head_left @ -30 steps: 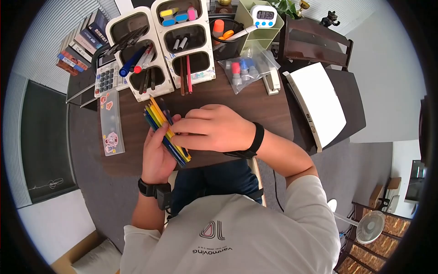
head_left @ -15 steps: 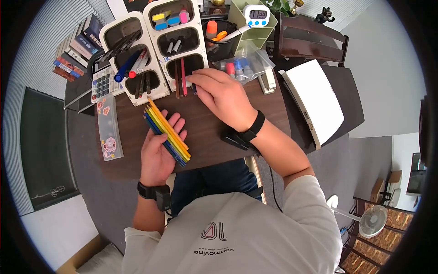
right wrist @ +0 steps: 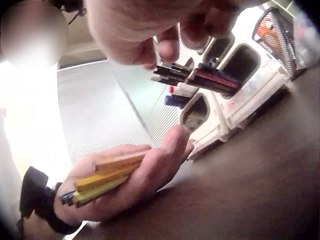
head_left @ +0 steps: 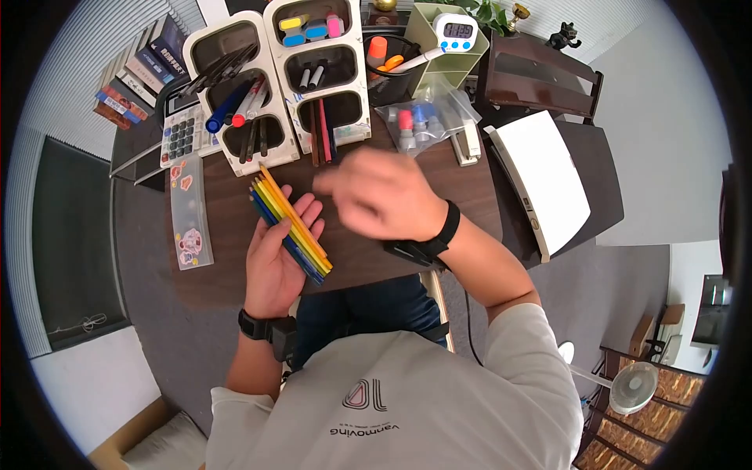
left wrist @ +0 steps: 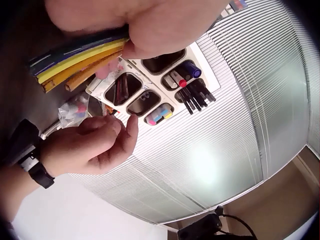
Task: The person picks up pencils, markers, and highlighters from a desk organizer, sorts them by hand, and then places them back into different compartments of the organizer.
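My left hand [head_left: 274, 258] holds a bundle of colored pencils [head_left: 291, 223] in yellow, orange, green and blue, its thumb laid across them on the open palm. The bundle [left wrist: 80, 60] fans out past the fingers in the left wrist view. To the right, my right hand [head_left: 388, 196] hangs blurred above the desk with loosely bent fingers and nothing showing in them. Just beyond it, brown, red and dark pencils [head_left: 323, 141] lean in the lowest compartment of the white right-hand pen organizer [head_left: 348, 135].
A second white organizer [head_left: 283, 149] holds markers and dark pencils. A sticker-covered clear case [head_left: 190, 227] lies at the left. Behind the right hand are a clear bag of small bottles [head_left: 423, 125], a white stapler [head_left: 467, 145] and a black mesh cup [head_left: 389, 86].
My right hand went from the bundle to the lowest right compartment with a dark pencil, let it go there and has drawn back toward me. The left hand stays with its pencils.
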The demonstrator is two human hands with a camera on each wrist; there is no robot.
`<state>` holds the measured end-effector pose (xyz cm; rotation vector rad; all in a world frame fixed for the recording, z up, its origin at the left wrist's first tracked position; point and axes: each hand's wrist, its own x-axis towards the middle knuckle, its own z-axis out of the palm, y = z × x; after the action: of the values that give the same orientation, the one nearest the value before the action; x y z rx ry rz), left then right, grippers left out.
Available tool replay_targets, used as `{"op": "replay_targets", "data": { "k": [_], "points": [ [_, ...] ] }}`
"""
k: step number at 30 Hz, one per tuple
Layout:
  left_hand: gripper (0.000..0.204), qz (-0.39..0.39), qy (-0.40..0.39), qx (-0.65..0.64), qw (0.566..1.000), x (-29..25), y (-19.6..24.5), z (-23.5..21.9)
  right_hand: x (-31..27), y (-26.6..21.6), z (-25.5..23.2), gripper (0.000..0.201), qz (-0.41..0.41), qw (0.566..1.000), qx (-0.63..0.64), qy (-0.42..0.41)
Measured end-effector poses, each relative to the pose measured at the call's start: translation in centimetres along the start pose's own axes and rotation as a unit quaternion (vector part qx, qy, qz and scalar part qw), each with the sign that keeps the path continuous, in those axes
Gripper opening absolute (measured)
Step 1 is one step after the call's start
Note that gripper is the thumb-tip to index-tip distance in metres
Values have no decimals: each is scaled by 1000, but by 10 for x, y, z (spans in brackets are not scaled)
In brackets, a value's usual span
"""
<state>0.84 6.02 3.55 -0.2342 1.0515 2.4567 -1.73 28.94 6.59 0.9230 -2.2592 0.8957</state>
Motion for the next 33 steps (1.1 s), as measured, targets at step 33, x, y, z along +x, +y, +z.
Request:
{"op": "replay_targets", "data": {
  "k": [33],
  "points": [
    [51, -13, -22, 9, 1000, -1, 2, -6, -1, 19, 11, 32, 149, 987, -19, 61]
  ]
}}
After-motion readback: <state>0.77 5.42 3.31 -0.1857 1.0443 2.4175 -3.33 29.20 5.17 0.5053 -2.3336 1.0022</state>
